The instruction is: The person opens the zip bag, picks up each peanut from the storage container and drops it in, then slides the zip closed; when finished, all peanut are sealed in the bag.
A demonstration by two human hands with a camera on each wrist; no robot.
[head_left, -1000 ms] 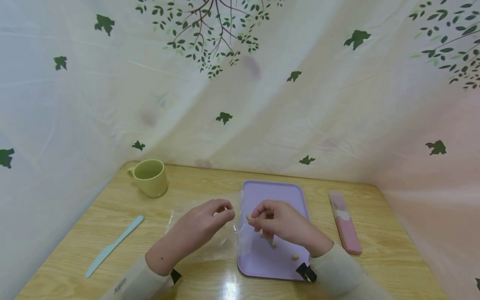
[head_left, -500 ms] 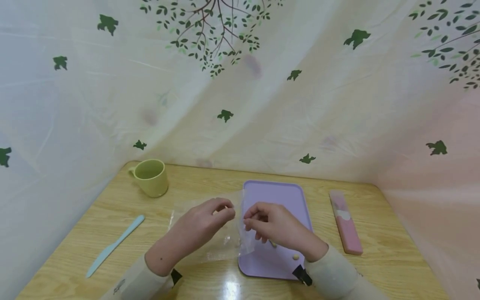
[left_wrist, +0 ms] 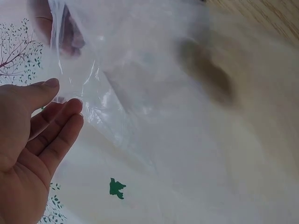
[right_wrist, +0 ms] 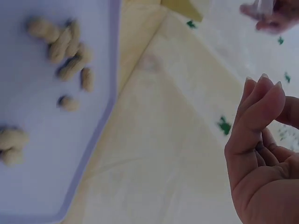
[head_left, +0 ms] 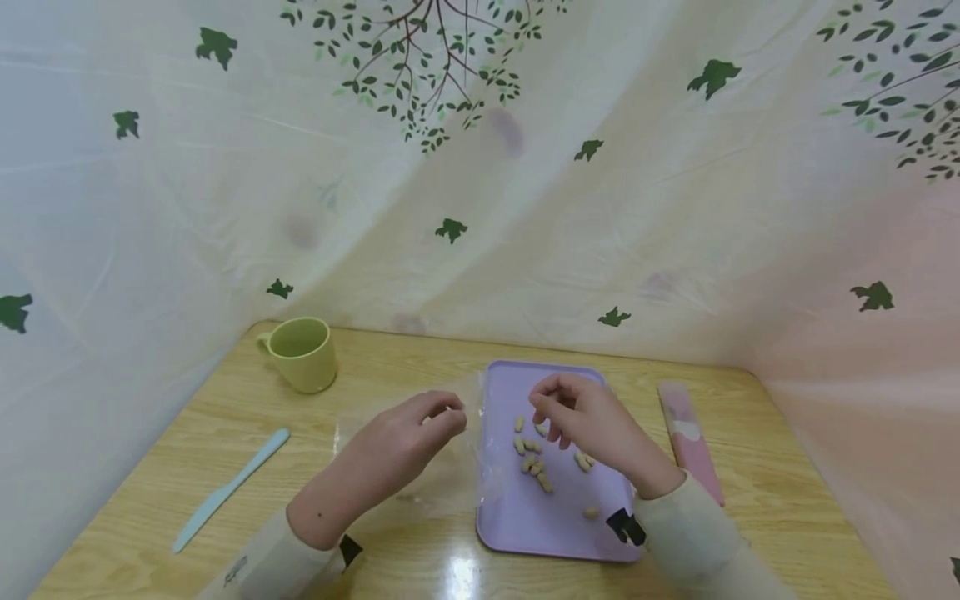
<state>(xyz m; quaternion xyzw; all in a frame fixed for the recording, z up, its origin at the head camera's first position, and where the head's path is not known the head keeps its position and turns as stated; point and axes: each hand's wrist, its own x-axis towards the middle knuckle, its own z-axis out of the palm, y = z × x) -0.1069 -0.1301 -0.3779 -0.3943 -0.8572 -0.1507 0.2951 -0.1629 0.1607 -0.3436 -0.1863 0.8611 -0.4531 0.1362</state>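
Pinching a transparent bag (left_wrist: 105,100) with the left hand (head_left: 401,437), just left of the purple tray (head_left: 517,521); hovering above the tray's peanuts (head_left: 545,483) with the right hand (head_left: 585,417), loosely curled and grasping nothing. Partly hiding the pink case (head_left: 697,454) with the right sleeve (head_left: 697,525); having the green mug (head_left: 307,371) and blue knife (head_left: 217,497) off left. Overlapping the tray's left rim with the bag; seeing counter (head_left: 397,358) between mug and tray.
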